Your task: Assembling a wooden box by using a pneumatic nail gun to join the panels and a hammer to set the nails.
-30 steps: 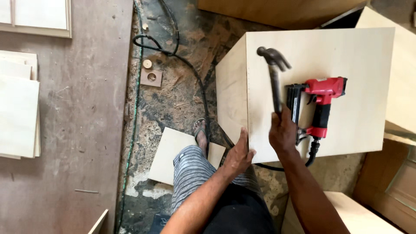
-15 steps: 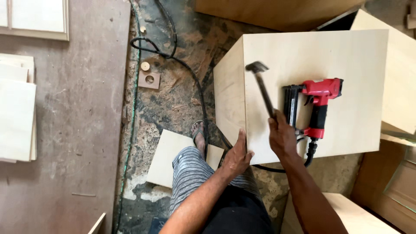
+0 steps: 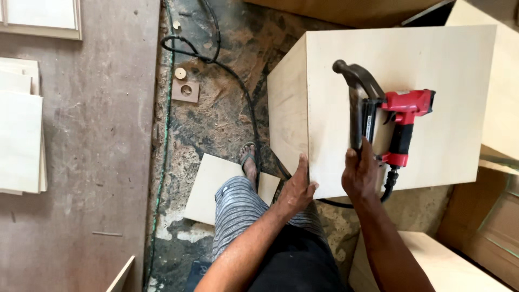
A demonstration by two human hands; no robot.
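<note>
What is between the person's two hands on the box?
Only bare pale board of the plywood box, between the left hand and right hand, in the head view.

plywood box [image 3: 421,103] carrying nail gun [image 3: 405,124]

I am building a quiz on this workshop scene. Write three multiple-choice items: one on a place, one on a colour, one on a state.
1. Where does the red and black pneumatic nail gun lie?
A. on top of the pale plywood box
B. on the floor
C. on the person's lap

2. What colour is the hose that runs across the floor?
A. yellow
B. black
C. white

3. What is the right hand doing?
A. resting open
B. gripping the dark metal claw hammer
C. pressing the nail gun's trigger

Answers: 1 A, the gun lies flat on the box's top panel. 2 B, the hose shows dark against the dusty floor. 3 B, the fingers wrap the hammer's handle, while the left hand rests at the box's near corner.
</note>
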